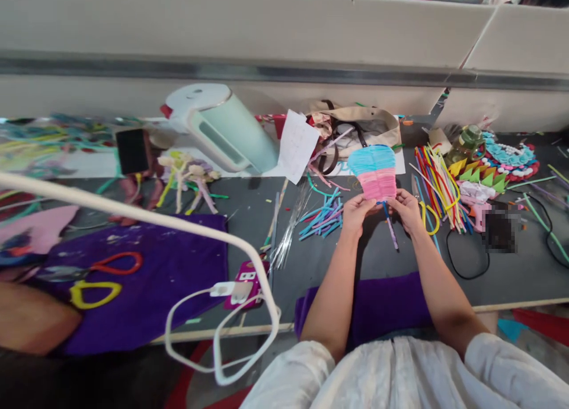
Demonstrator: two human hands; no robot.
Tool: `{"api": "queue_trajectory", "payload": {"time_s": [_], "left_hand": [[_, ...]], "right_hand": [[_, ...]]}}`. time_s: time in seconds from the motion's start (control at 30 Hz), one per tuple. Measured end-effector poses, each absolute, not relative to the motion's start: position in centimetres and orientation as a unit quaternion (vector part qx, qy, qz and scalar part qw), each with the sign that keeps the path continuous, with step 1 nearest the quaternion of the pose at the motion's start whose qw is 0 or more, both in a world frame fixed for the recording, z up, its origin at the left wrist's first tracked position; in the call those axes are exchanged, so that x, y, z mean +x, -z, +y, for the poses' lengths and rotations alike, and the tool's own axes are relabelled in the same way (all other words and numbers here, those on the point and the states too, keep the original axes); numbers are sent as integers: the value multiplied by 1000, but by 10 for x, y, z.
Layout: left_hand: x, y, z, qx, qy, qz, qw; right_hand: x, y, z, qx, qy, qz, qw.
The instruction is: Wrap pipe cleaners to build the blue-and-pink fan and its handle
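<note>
A flat fan-shaped piece, blue at its top and pink below, stands upright between my hands over the grey table. From its lower end a thin blue and purple stem hangs down. My left hand pinches the lower left corner of the piece, and my right hand pinches the lower right corner. Short blue and purple pipe cleaner pieces lie left of my left hand. Yellow-handled scissors rest just right of my right hand.
Colourful pipe cleaners and a glass jar are at the right. A pale green appliance and paper stand behind. Left are a purple cloth, red-handled scissors, a white cable and another person's arm.
</note>
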State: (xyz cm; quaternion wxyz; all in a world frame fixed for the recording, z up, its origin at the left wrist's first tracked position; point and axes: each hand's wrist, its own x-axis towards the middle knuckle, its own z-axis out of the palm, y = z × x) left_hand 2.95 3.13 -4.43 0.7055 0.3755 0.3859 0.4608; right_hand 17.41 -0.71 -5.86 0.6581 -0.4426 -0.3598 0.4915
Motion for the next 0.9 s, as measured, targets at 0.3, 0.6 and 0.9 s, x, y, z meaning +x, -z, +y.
{"api": "queue_trajectory", "payload": {"time_s": [0.3,0.6,0.9], "left_hand": [[34,44,33,386,-481,368,696],[40,57,36,370,-486,376,697],[37,53,39,302,-484,352,742]], "right_hand": [[173,61,-4,-433,-541,-309,651],[162,62,-1,-451,-526,-265,670],[164,61,-1,-444,-570,-263,640]]}}
